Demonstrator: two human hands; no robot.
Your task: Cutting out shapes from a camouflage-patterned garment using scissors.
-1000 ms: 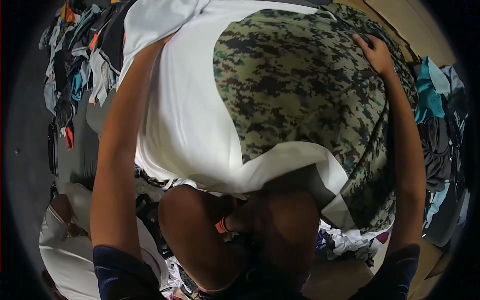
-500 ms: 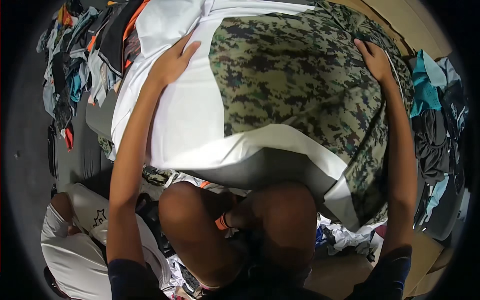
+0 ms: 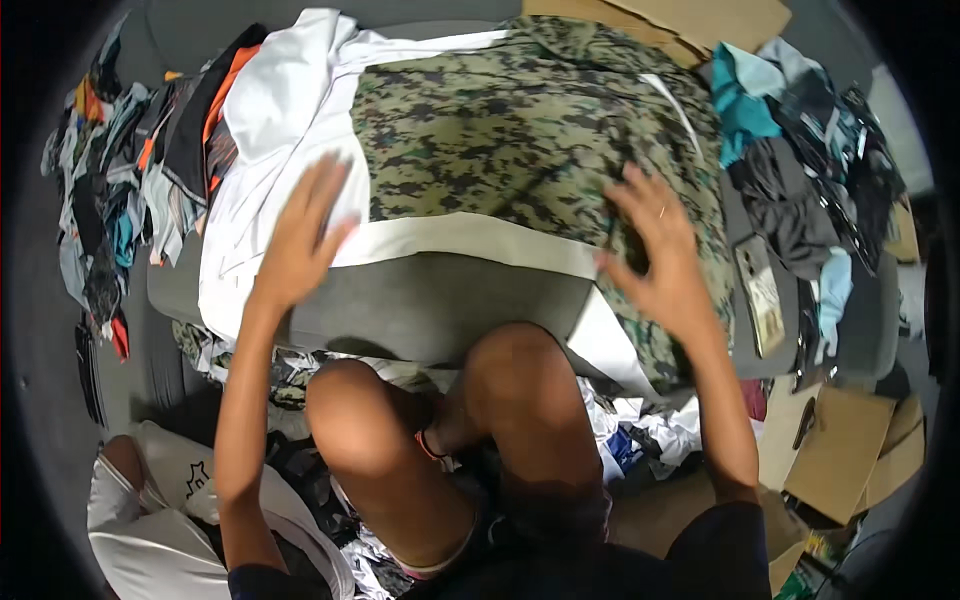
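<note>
A large garment lies spread over the grey bench [image 3: 440, 300], with a green-and-brown camouflage part [image 3: 470, 130] in the middle and right. Its left side is white cloth [image 3: 245, 220], bunched at the far left. A white band runs along the near edge, which curves and leaves the bench's surface bare below it. Over the white cloth is my left hand [image 3: 302, 240], fingers spread and smeared by motion. My right hand [image 3: 655, 240], its fingers apart too, hovers at or just above the camouflage cloth near its right side. Neither hand grips anything; whether they touch the cloth I cannot tell.
Piles of mixed cloth pieces [image 3: 125, 190] lie at the left. More dark and teal cloth [image 3: 785, 190] is heaped at the right, beside a phone [image 3: 760, 295]. Cardboard boxes [image 3: 838, 450] stand at the lower right; scraps [image 3: 665, 430] lie below. A person in white [image 3: 160, 520] is lower left.
The garment has come down flatter onto the bench, away from me. Both hands have let go and drawn back toward me. The view has shifted, showing more at the right, including the phone.
</note>
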